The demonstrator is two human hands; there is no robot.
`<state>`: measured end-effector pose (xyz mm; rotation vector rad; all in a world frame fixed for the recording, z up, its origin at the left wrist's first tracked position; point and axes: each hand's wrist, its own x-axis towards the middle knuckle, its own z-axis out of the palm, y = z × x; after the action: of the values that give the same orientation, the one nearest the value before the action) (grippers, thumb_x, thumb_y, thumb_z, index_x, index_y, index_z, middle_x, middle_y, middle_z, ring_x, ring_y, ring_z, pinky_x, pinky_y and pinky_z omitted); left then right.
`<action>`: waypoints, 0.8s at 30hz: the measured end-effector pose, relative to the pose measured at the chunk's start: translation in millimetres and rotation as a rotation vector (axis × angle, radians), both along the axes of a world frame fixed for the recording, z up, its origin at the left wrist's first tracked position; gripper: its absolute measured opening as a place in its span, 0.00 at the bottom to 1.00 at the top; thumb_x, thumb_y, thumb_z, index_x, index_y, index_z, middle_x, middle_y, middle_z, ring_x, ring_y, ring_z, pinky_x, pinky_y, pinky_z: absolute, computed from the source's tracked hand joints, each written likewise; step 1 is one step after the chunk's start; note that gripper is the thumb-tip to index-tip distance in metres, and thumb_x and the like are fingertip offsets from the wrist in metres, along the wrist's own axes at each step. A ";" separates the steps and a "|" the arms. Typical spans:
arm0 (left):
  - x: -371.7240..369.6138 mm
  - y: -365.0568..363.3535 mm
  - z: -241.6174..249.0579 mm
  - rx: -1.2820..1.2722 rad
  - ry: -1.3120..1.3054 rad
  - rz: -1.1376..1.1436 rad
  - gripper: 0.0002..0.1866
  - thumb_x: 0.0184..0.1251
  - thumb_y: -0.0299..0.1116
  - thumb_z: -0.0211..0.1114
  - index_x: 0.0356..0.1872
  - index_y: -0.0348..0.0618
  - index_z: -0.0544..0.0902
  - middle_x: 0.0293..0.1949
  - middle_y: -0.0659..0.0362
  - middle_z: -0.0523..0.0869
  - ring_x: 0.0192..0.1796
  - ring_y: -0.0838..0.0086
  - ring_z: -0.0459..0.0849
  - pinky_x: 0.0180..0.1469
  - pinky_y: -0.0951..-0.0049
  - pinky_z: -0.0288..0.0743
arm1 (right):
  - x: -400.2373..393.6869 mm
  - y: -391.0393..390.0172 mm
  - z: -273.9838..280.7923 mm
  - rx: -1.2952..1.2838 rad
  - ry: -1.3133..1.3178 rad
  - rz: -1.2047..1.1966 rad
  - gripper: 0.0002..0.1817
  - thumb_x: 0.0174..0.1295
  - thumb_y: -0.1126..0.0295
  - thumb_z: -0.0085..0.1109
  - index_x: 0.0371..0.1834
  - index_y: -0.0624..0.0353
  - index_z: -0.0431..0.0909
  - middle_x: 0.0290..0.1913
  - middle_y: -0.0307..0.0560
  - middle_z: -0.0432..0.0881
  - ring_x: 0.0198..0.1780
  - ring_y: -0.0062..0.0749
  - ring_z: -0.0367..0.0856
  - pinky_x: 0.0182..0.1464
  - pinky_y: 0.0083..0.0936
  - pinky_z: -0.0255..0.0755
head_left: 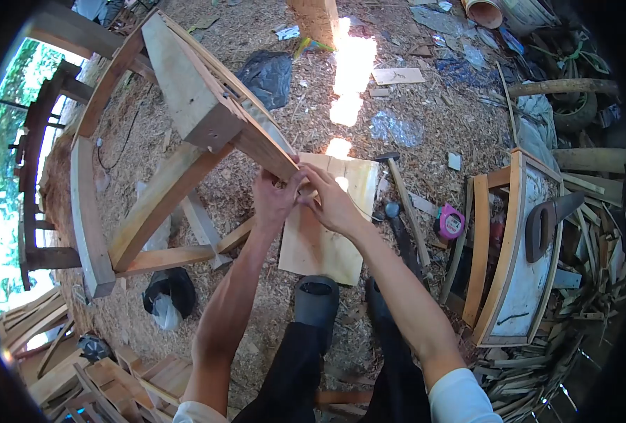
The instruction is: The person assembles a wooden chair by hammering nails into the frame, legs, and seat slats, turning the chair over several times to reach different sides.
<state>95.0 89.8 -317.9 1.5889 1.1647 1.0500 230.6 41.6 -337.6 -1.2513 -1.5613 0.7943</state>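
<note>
A wooden frame (161, 204) of curved and straight pieces stands at the left, its thick upper beam (186, 81) reaching toward the middle. At the end of a rail (263, 151) of this frame, my left hand (276, 196) has its fingers bent and pressed together. My right hand (329, 199) meets it there, fingers closed at the same spot. Whatever small thing lies between the fingertips is hidden. Below both hands, a pale flat board (320, 243) lies on the ground.
Right of the board lie a hammer (408, 211), a dark-handled tool (402, 236) and a pink tape measure (450, 223). A handsaw (540, 229) rests on a framed panel (528, 282) at the right. Wood scraps (521, 384) are piled at lower right; shavings cover the floor.
</note>
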 end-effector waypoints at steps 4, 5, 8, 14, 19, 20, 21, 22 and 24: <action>-1.3 2.7 5.3 -0.072 0.007 0.021 0.18 0.60 0.23 0.69 0.49 0.34 0.75 0.45 0.54 0.83 0.45 0.74 0.83 0.49 0.75 0.80 | 4.0 19.3 7.1 -0.441 0.297 0.077 0.19 0.63 0.70 0.56 0.58 0.61 0.73 0.47 0.57 0.82 0.56 0.49 0.77 0.55 0.39 0.72; 1.3 1.6 7.4 -0.079 -0.039 0.038 0.18 0.58 0.25 0.71 0.48 0.34 0.76 0.44 0.55 0.84 0.45 0.74 0.84 0.47 0.74 0.81 | 6.5 19.1 11.8 -0.400 0.252 0.068 0.19 0.64 0.69 0.57 0.57 0.60 0.74 0.45 0.56 0.83 0.55 0.49 0.77 0.56 0.39 0.71; 1.9 6.4 18.5 -0.092 -0.119 0.049 0.18 0.57 0.27 0.72 0.47 0.35 0.78 0.42 0.55 0.86 0.44 0.75 0.85 0.47 0.74 0.80 | 8.3 27.9 7.4 -0.175 0.127 0.030 0.19 0.64 0.64 0.58 0.57 0.58 0.75 0.43 0.53 0.84 0.51 0.47 0.80 0.55 0.40 0.71; -33.1 6.3 88.3 -0.122 0.036 -0.120 0.15 0.61 0.27 0.69 0.48 0.34 0.77 0.42 0.55 0.85 0.45 0.76 0.84 0.48 0.74 0.79 | -1.8 19.0 66.3 -0.138 0.009 0.107 0.20 0.64 0.58 0.58 0.53 0.59 0.78 0.42 0.52 0.85 0.48 0.48 0.80 0.53 0.40 0.71; -61.4 -4.3 147.0 -0.060 0.271 0.006 0.24 0.60 0.40 0.70 0.52 0.35 0.76 0.41 0.53 0.87 0.43 0.71 0.86 0.46 0.71 0.79 | -34.9 17.5 127.8 -0.285 -0.168 0.176 0.20 0.66 0.56 0.55 0.49 0.62 0.79 0.39 0.58 0.84 0.44 0.49 0.82 0.48 0.41 0.72; -70.3 -0.4 158.9 -0.064 0.244 -0.047 0.25 0.60 0.40 0.70 0.52 0.34 0.76 0.40 0.53 0.86 0.43 0.71 0.86 0.46 0.71 0.79 | -41.0 19.0 138.5 -0.335 -0.193 0.174 0.20 0.66 0.56 0.55 0.49 0.62 0.79 0.39 0.58 0.84 0.44 0.50 0.82 0.47 0.41 0.73; -80.0 3.3 168.7 -0.073 0.219 -0.100 0.26 0.60 0.41 0.70 0.53 0.34 0.76 0.40 0.53 0.86 0.43 0.70 0.86 0.45 0.70 0.79 | -48.8 15.7 153.2 -0.306 -0.226 0.130 0.20 0.66 0.56 0.55 0.48 0.63 0.80 0.38 0.59 0.84 0.42 0.50 0.83 0.46 0.42 0.73; -89.2 4.1 183.5 -0.084 0.194 -0.152 0.27 0.60 0.42 0.70 0.53 0.34 0.75 0.39 0.53 0.86 0.43 0.70 0.85 0.45 0.69 0.79 | -55.7 12.1 170.3 -0.288 -0.233 0.116 0.20 0.65 0.56 0.55 0.47 0.63 0.80 0.38 0.59 0.84 0.43 0.50 0.83 0.46 0.41 0.73; -106.3 6.9 210.0 -0.184 0.162 -0.206 0.25 0.61 0.43 0.69 0.51 0.34 0.77 0.37 0.56 0.85 0.41 0.73 0.83 0.47 0.71 0.76 | -69.2 3.0 205.2 -0.255 -0.233 0.088 0.21 0.65 0.55 0.55 0.47 0.63 0.81 0.38 0.60 0.84 0.44 0.50 0.84 0.47 0.40 0.74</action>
<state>-11.3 96.8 -108.0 1.6297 1.1405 0.6717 161.4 44.6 -132.3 -1.5120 -1.7515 0.9541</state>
